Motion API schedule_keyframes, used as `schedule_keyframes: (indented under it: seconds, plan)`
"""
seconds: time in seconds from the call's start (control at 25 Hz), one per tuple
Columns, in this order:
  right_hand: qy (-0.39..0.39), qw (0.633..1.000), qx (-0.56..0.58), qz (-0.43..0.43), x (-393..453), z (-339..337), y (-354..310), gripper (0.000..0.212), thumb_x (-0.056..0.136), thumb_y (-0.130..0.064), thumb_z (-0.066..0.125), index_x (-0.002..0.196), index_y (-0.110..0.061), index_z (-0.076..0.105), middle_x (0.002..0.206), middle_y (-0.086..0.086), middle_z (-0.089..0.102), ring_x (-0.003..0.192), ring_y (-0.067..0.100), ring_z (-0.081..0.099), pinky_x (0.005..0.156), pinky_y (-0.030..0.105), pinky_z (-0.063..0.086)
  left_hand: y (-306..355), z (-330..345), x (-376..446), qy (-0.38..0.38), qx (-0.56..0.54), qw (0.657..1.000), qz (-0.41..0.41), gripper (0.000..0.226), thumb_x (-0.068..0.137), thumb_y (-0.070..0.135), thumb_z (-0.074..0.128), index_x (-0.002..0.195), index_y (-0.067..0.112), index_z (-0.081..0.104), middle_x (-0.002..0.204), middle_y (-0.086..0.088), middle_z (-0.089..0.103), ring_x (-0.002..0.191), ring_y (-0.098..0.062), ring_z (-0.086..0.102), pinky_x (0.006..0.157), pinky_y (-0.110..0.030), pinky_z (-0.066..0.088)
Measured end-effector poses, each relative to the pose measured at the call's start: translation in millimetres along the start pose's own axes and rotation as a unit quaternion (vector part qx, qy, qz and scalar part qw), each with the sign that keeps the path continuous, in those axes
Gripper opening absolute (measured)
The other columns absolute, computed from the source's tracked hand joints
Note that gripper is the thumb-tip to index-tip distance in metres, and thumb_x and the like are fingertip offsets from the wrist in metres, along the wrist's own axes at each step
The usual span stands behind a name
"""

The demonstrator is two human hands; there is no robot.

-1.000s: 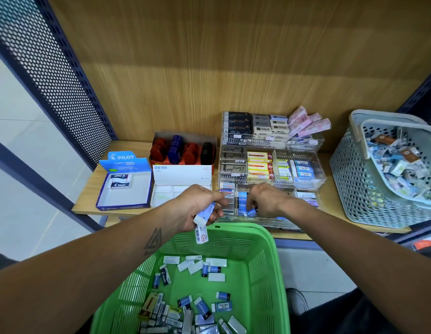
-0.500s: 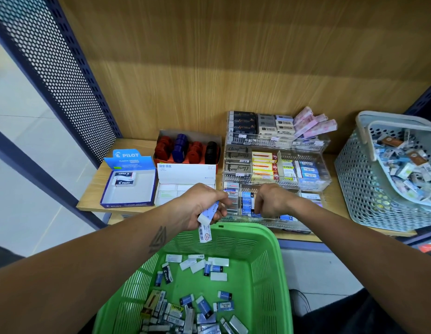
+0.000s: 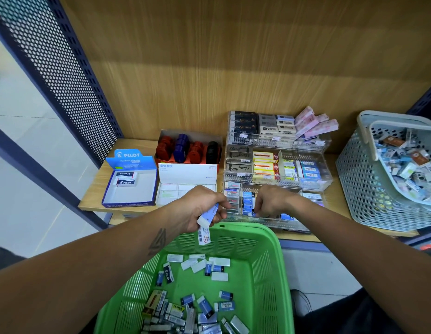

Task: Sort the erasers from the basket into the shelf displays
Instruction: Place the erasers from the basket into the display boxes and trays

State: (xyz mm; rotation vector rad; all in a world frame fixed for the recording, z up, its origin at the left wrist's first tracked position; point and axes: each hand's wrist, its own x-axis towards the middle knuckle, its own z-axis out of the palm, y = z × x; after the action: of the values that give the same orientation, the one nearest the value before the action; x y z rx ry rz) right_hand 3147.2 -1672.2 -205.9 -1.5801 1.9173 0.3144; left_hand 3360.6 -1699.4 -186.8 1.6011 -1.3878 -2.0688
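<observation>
Just behind the green basket (image 3: pixel 265 273), the left hand (image 3: pixel 197 208) grips spare erasers (image 3: pixel 206 219); the right hand (image 3: pixel 272 201), curled, contents unseen, works in the acrylic tray (image 3: pixel 270 221); spares could slip, or rows topple.

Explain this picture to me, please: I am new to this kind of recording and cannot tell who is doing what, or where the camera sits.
There is no machine here, only a person working bare-handed. The single camera is worn on the person's head and looks forward and down, so both forearms reach in from the bottom edge.

On the wooden shelf stand a blue Pilot cardboard box holding two erasers, a white cardboard box, and a stepped clear plastic display with rows of small packaged erasers. A grey perforated basket stands at the right.

Below, a green plastic basket holds loose erasers.

The left hand grips a blue-and-white sleeved eraser. The right hand reaches into the display's front row; its fingertips are hidden.
</observation>
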Motion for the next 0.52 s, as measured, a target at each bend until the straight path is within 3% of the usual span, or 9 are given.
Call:
schedule_keyframes:
  seconds: [0.12, 0.2, 0.52]
  plan:
    - [0.02, 0.999, 0.0, 0.032, 6, 4, -5, 0.023, 0.083, -0.015, 0.079, 0.101, -0.003, 0.075, 0.098, 0.008, 0.075, 0.077, 0.017, 0.071, 0.064, 0.026, 0.059, 0, 1, -1, -0.004, 0.001, 1.0, 0.0, 0.025, 0.095, 0.008, 0.058, 0.101, -0.014, 0.068, 0.064, -0.02, 0.06, 0.038, -0.018, 0.044, 0.039, -0.021, 0.033]
    - [0.034, 0.998, 0.003, 0.046, 11, 9, -6, 0.025, 0.08, -0.014, 0.081, 0.102, -0.002, 0.075, 0.1, 0.008, 0.075, 0.087, 0.018, 0.073, 0.075, 0.029, 0.06, 0, 1, -2, -0.004, 0.0, 1.0, -0.001, 0.026, 0.096, 0.009, 0.058, 0.102, -0.014, 0.068, 0.065, -0.019, 0.06, 0.038, -0.018, 0.044, 0.04, -0.021, 0.033]
    - [0.086, 0.994, 0.032, 0.059, 19, 23, -7, 0.024, 0.079, -0.014, 0.08, 0.097, -0.002, 0.07, 0.093, 0.008, 0.068, 0.088, 0.019, 0.065, 0.069, 0.023, 0.046, 2, 1, 0, -0.004, -0.014, 1.0, -0.008, 0.026, 0.097, 0.01, 0.056, 0.1, -0.012, 0.068, 0.064, -0.019, 0.061, 0.04, -0.019, 0.044, 0.04, -0.021, 0.033]
